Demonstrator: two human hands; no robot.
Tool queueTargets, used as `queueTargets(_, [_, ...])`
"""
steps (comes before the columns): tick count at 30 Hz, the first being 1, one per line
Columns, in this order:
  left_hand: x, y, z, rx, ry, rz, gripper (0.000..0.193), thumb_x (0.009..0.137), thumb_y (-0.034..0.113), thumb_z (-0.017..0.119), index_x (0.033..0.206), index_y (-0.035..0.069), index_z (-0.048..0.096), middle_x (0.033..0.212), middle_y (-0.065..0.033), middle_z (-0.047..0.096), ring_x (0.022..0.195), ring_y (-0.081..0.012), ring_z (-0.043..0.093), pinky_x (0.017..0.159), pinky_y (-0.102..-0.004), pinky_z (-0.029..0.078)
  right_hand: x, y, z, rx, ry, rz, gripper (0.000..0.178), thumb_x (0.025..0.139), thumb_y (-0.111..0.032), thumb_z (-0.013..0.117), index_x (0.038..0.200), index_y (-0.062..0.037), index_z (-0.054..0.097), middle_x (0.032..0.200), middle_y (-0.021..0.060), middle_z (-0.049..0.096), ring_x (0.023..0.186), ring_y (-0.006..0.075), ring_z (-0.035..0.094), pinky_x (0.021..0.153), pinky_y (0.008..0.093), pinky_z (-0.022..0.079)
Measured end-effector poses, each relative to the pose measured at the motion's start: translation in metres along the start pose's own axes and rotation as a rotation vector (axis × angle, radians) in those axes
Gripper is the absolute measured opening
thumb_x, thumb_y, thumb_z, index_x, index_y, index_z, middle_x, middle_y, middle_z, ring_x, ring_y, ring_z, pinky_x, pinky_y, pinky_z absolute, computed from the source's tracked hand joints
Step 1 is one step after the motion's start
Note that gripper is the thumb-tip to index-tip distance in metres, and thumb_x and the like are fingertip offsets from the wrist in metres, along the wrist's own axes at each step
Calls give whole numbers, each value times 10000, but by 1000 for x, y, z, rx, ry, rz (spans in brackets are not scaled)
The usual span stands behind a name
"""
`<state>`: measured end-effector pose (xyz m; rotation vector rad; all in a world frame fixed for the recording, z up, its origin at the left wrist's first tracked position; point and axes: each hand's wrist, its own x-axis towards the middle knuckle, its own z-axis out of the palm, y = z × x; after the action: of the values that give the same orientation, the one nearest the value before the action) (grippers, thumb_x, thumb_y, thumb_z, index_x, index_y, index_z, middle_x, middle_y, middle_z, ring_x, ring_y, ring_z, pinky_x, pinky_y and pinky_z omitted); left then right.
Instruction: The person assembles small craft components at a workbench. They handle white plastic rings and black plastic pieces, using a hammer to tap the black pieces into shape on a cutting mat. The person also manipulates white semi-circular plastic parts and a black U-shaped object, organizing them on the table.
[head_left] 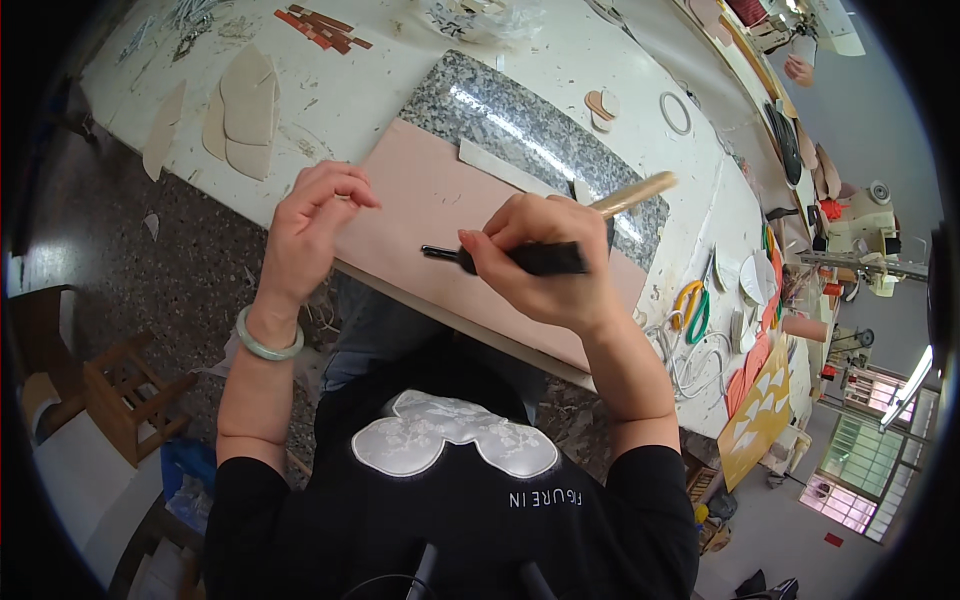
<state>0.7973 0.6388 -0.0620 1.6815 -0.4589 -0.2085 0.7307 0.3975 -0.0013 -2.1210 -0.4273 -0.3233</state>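
My right hand (pixel 550 255) is closed around a black-handled hole punch (pixel 440 253), whose slotted metal tip points left above a pinkish-beige board (pixel 400 190). From behind that hand a pale wooden handle (pixel 635 195) sticks out to the upper right. Its other end is hidden, and I cannot tell whether my fingers also hold it. Over the board's left end, my left hand (pixel 320 215) has its fingers curled in toward the thumb; anything between them is too small to make out. A narrow off-white strip (pixel 500 165) lies along the far edge of the board.
A speckled grey stone slab (pixel 480 100) lies beyond the board on the white table (pixel 370 75). Beige cut pieces (pixel 245 115) are at the left, reddish strips (pixel 320 28) farther back. Yellow- and green-handled scissors (pixel 695 308) and white cord (pixel 690 365) lie at the right. A wooden stool (pixel 130 390) stands lower left.
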Motion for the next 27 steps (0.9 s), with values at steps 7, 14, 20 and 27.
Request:
queueTargets(7, [-6, 13, 35, 391, -25, 149, 133, 843, 141, 699, 945, 56, 695, 1025, -67, 639, 1030, -258, 508, 902, -345, 427, 1, 15, -1, -73, 101, 5, 208, 740, -67, 775, 650, -73, 588, 576, 51, 599, 498, 161, 604, 495, 293, 470])
queueTargets(14, [-10, 7, 63, 615, -121, 268, 165, 722, 150, 791, 794, 64, 670, 912, -51, 606, 988, -266, 497, 859, -368, 425, -61, 19, -28, 52, 205, 289, 214, 813, -32, 752, 687, -22, 579, 671, 44, 656, 569, 75, 591, 508, 240, 452])
queueTargets(20, [21, -6, 46, 779, 79, 368, 121, 768, 151, 755, 836, 87, 678, 939, -51, 614, 981, -284, 513, 878, -406, 410, -129, -9, -98, 59, 659, 382, 226, 806, 32, 740, 695, -28, 553, 720, 74, 645, 632, 92, 577, 580, 229, 447])
queueTargets(27, [52, 51, 161, 680, -222, 630, 287, 822, 291, 741, 895, 25, 662, 937, -101, 620, 952, -282, 546, 867, -383, 450, -185, -16, -125, 9, 883, 474, 235, 817, 12, 745, 691, -31, 552, 723, 50, 628, 627, 62, 537, 577, 217, 432])
